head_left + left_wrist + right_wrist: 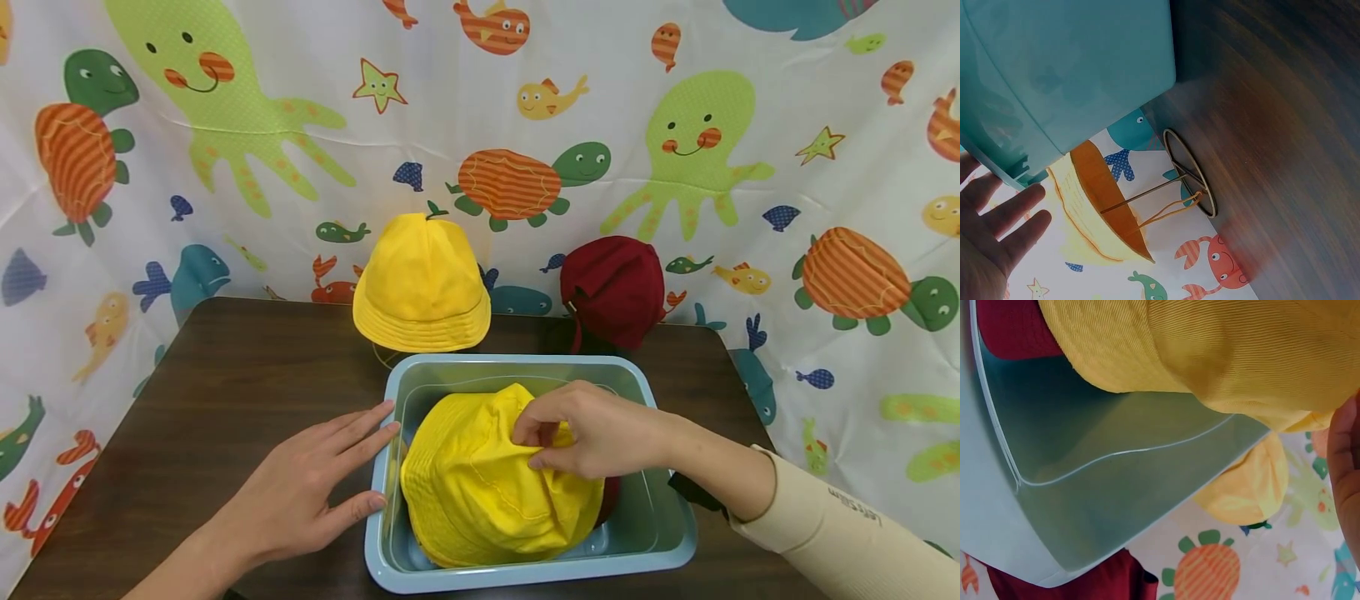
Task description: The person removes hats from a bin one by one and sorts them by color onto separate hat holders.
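Observation:
A yellow bucket hat lies in a light blue plastic basin. My right hand pinches cloth at the hat's crown between thumb and curled fingers. Beneath that hat, part of a dark red cap shows in the right wrist view. My left hand touches the basin's left rim with its fingers spread and nearly straight; in the left wrist view, its fingers reach to the basin's edge. How much of the red cap the yellow hat hides, I cannot tell.
Behind the basin, another yellow hat with a green stem tip sits on a wire stand. To its right is a dark red cap. All stand on a dark wooden table before a sea-animal curtain.

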`<state>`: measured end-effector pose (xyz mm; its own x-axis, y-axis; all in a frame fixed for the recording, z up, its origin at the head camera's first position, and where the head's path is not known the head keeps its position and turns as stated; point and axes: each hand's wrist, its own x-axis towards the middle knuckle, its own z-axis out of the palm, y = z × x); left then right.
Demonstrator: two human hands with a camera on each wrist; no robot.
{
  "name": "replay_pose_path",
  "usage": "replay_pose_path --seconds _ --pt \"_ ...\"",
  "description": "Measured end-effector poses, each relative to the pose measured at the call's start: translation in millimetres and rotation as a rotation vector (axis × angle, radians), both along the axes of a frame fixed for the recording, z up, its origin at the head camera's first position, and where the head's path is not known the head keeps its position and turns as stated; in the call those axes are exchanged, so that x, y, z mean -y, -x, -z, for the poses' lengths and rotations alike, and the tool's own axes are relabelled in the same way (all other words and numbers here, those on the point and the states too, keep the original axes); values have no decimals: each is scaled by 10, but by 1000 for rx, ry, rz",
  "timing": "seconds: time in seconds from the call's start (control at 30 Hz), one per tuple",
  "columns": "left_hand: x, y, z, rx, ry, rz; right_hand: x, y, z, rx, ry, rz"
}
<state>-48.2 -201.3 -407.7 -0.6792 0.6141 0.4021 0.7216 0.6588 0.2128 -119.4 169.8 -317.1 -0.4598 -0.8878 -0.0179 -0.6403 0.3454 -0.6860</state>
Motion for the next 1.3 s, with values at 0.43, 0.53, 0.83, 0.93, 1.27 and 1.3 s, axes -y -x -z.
replay_pose_path --seconds 0.43,0.53,0.83,0.93,1.27,1.3 --pt "4 -5 6 5 -12 0 -11 -40 -6 -12 90 3" --pt "5 -4 7 3 -16 2 -24 -41 -8 -26 124 -1" --pt "7 1 -6 -5 -28 9 -67 -52 -107 -81 187 35" --pt "6 -7 -2 -4 -32 11 -82 -57 -147 -101 197 52" --pt "-8 -35 3 -14 -41 18 -151 -69 -316 -143 252 53" --pt "-11 -40 3 -15 -40 18 -164 -75 -339 -146 257 56"
